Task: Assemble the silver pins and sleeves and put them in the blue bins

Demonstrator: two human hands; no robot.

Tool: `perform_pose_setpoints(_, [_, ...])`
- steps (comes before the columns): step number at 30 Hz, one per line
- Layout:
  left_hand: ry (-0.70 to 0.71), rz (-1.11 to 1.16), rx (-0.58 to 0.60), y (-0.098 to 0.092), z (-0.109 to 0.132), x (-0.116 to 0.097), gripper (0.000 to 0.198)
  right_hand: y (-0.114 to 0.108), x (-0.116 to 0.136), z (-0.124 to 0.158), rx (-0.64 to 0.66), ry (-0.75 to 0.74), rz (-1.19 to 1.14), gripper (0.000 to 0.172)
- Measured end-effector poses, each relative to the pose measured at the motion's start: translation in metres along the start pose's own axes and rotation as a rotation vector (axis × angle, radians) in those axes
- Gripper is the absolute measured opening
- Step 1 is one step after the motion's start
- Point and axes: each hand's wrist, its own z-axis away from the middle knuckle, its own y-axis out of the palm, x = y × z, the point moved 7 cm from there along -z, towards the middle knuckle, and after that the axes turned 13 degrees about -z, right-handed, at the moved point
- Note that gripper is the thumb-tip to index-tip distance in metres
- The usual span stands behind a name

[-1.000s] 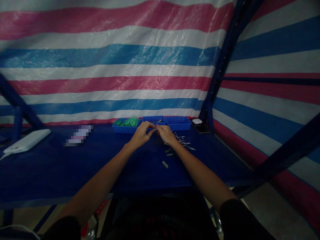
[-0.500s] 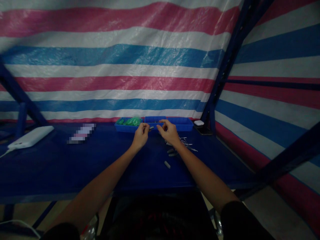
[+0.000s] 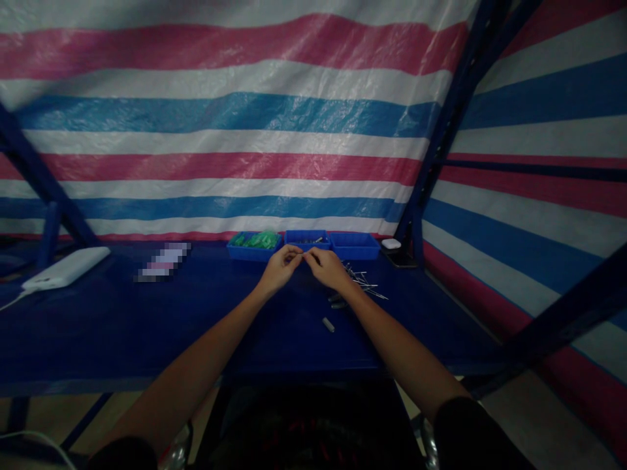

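Note:
Over the blue table point(image 3: 186, 326), my left hand point(image 3: 281, 266) and my right hand point(image 3: 326, 266) meet at the fingertips, just in front of the middle blue bin point(image 3: 307, 235). Both are closed in a pinch; whatever lies between the fingers is too small to make out. Thin metal rods point(image 3: 367, 285) lie partly behind my right wrist, with dark-handled tools point(image 3: 337, 301) beside them. A small grey cylinder point(image 3: 328, 324) rests nearer the front edge.
Green pieces fill the left blue bin point(image 3: 255, 254); the right blue bin point(image 3: 355, 253) stands beside the middle one. A white case point(image 3: 390, 243) sits by a dark phone point(image 3: 402, 258). A white power bank point(image 3: 68, 267) with a cable and a blurred-out item point(image 3: 164, 262) are at left.
My right hand has come left and down from near the middle bin, and its fingertips now meet those of my left hand. The small piece seen at my left fingertips is now hidden.

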Motion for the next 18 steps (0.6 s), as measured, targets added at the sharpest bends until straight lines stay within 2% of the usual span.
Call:
perform_pose_setpoints(4, [-0.063,-0.029,-0.015,-0.001,0.001,0.003,0.026,-0.001,0.002,0.0,-0.016,-0.012,-0.032,0.022])
perform_pose_setpoints(8, [-0.1,-0.13,0.005,-0.001,0.0,0.003,0.034,-0.002,0.01,0.002,-0.029,-0.089,0.022,0.015])
perform_pose_setpoints(11, [-0.094,-0.174,0.063,0.002,0.002,-0.005,0.045,-0.019,0.024,0.004,-0.165,-0.21,0.072,0.015])
perform_pose_setpoints(13, [-0.055,-0.238,0.209,0.014,0.008,-0.013,0.048,-0.039,0.034,0.006,-0.329,-0.29,0.082,0.017])
perform_pose_setpoints(15, [0.047,-0.357,0.41,0.033,0.02,-0.023,0.04,-0.06,0.038,0.005,-0.487,-0.315,0.094,0.022])
perform_pose_setpoints(17, [0.178,-0.47,0.59,0.052,0.037,-0.034,0.03,-0.071,0.034,-0.003,-0.554,-0.263,0.145,0.027])
perform_pose_setpoints(18, [0.232,-0.505,0.648,0.059,0.044,-0.038,0.027,-0.073,0.027,-0.01,-0.54,-0.21,0.186,0.028])
